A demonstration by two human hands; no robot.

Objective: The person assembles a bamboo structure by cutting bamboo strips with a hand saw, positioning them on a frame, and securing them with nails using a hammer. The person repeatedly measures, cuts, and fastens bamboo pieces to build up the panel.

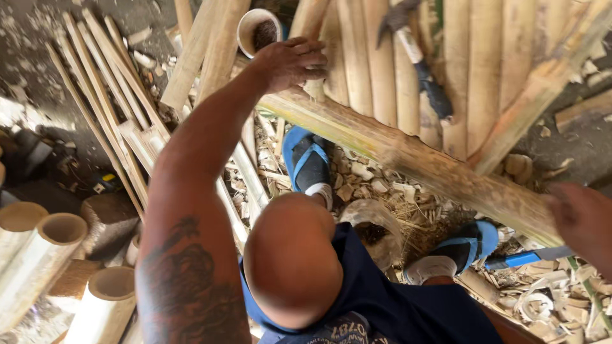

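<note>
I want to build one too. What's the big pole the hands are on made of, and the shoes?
The pole looks like raw bamboo: round, tan-green, rough and scraped. Left hand rests on its end, right hand on the other. The shoes look like blue rubber or foam sandals, matte.

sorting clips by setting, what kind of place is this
Probably a bamboo workshop on open ground: split bamboo slats, a thick bamboo pole under the left hand, shavings and a hammer.

The left arm stretches forward, its hand pressing palm-down with fingers curled, while the right hand closes its grip.
</note>
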